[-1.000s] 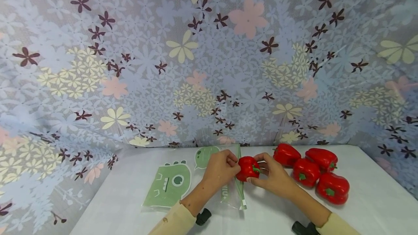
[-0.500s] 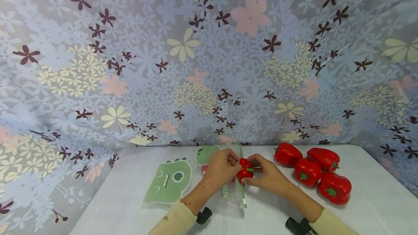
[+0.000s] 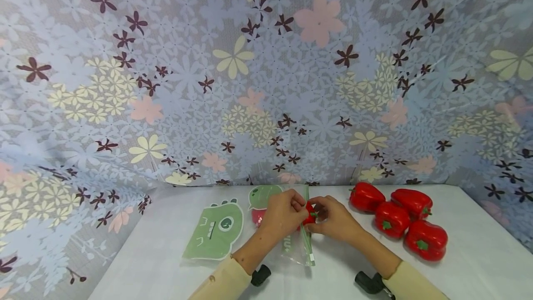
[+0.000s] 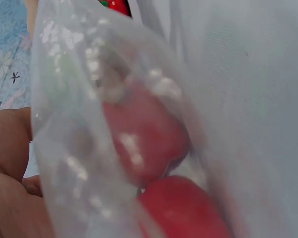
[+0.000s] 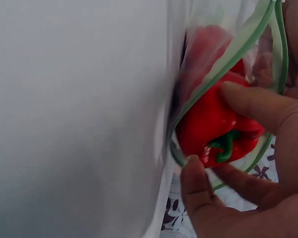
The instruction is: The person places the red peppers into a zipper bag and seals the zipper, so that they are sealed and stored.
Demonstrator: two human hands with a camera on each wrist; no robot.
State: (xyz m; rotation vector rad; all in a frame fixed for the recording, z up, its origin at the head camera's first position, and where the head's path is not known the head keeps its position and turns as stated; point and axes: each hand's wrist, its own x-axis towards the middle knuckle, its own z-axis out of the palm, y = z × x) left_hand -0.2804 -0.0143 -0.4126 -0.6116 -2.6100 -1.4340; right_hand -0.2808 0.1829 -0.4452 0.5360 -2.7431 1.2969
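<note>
A clear zip bag (image 3: 293,250) with green print lies with its green-edged mouth facing right. My left hand (image 3: 283,214) pinches the upper edge of that mouth. With thumb and fingers, my right hand (image 3: 336,219) holds a red bell pepper (image 5: 208,119), its green stem facing outward. In the right wrist view this pepper sits within the bag's opening, most of it past the green rim. Farther inside the bag is another red bell pepper (image 4: 184,208), blurred through the plastic in the left wrist view. My left hand covers part of the bag in the head view.
Several red bell peppers (image 3: 391,219) are grouped on the white table (image 3: 333,272) to the right. A green monster-print bag (image 3: 214,233) lies flat on the left. Floral cloth (image 3: 266,82) rises behind the table.
My right hand has moved left, carrying the pepper from outside the mouth into the bag. Red now shows inside, left of my left hand, which stays nearly still.
</note>
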